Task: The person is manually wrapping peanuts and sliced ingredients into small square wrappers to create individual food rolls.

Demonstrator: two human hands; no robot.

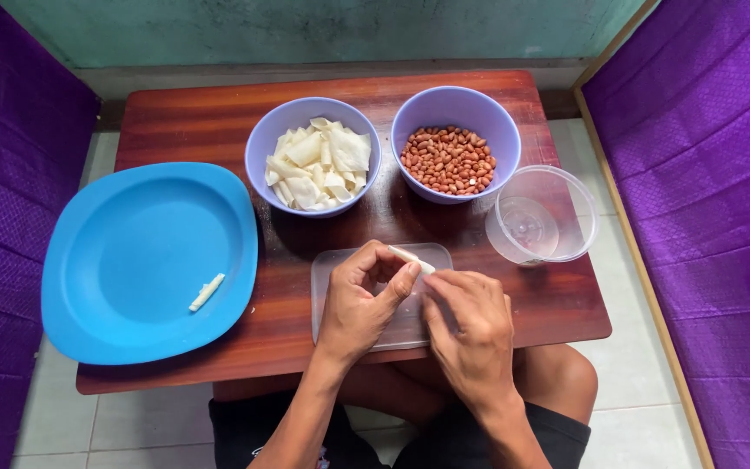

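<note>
Pinching a white wrapper strip (412,258) between both hands, left hand (359,300) and right hand (470,317) closed on it; long axis running left-far to right-near, above the clear tray (332,269).

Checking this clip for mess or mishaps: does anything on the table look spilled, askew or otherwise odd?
Nothing looks spilled or damaged. The one mild oddity: the blue plate juts past the table's left edge. The bowl of white wrappers, bowl of peanuts and clear cup stand upright. One rolled piece lies on the plate.
</note>
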